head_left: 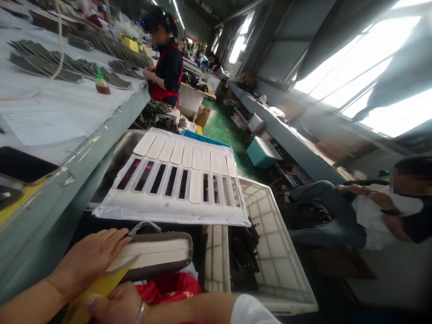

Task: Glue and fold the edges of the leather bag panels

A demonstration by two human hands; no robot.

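Note:
At the lower left, my left hand (89, 256) rests on the near end of a dark-edged block with a pale top (155, 252), fingers pressed together over it. Just below, my right hand (116, 303) has its fingers wrapped round a yellow sheet or strip (110, 281), whose pointed end lies over the block. Red fabric (175, 288) shows under the block. Beyond it lies a white slotted board (175, 211) with pale rounded strips (187, 155) along its far side and one strip in a middle slot.
A white crate (276, 243) with dark pieces stands right of the board. On the left, a workbench (114, 112) holds grey curved pieces, a small bottle (102, 84) and a phone (27, 164). One person stands ahead; another sits at right.

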